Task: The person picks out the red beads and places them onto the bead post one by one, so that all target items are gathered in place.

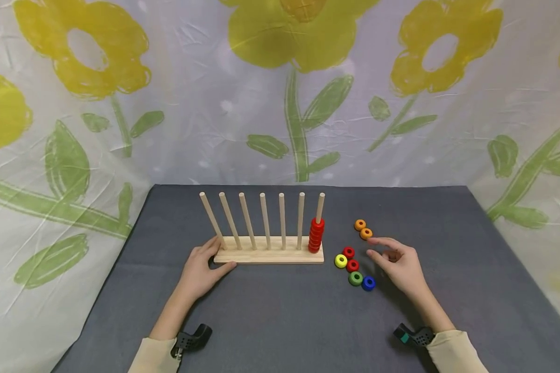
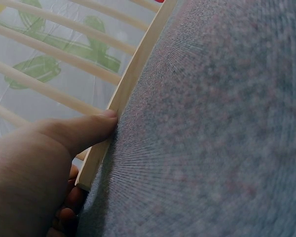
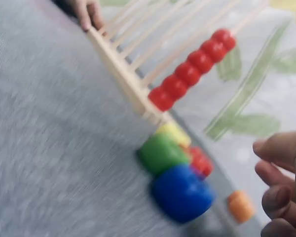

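Observation:
My left hand (image 1: 200,273) grips the left end of a pale wooden peg stand (image 1: 270,257), thumb along the front edge of its base and fingers behind. Several upright pegs rise from the base. A column of red beads (image 1: 316,237) fills the lower part of the rightmost peg. Right of the stand, my right hand (image 1: 405,269) hovers with thumb and index finger apart and nothing between them. Closest to its fingertips is an orange bead (image 1: 362,237). In the right wrist view, a blue bead (image 3: 182,195) and a green bead (image 3: 163,155) lie left of that hand.
Loose beads lie on the dark grey cloth (image 1: 280,316): a second orange one (image 1: 357,228), a yellow one (image 1: 340,266), and two red ones, the nearer (image 1: 352,270) beside the green. A flower-patterned curtain (image 1: 191,129) hangs behind the table.

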A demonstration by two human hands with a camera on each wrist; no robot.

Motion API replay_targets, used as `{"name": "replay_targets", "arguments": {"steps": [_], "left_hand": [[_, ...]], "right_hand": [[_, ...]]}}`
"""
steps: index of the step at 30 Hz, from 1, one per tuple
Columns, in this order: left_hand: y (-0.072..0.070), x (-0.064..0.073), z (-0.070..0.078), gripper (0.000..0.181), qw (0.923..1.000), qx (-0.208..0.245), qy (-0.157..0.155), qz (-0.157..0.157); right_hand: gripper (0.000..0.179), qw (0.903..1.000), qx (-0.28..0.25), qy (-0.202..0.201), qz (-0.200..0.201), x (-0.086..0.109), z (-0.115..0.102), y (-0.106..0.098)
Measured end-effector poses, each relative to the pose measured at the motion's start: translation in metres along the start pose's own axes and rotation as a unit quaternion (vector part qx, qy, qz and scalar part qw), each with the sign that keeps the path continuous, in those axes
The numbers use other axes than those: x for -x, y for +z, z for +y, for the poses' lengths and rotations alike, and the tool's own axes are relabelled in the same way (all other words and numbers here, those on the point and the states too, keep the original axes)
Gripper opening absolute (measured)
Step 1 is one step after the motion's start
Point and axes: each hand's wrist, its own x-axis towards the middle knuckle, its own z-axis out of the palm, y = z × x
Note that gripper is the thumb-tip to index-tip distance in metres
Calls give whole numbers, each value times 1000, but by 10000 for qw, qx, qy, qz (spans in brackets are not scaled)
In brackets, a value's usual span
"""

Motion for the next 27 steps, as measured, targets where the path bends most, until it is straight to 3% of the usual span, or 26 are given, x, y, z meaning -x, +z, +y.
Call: {"name": "replay_targets", "arguments": {"steps": [5, 8, 13, 27], "left_hand": [[1, -1, 0, 79, 10000, -33, 24, -22], [2, -1, 0, 80, 10000, -27, -14, -50], [1, 0, -2, 81, 9999, -15, -116, -111], [0, -1, -1, 80, 9999, -19, -103, -111]], "right_hand": [[27, 9994, 69, 139, -306, 3, 43, 5], [27, 9984, 209, 1, -523, 4, 56, 6], [26, 9965, 179, -70, -808, 4, 48, 7], [26, 9911, 1231, -388, -334, -1, 56, 15]]}}
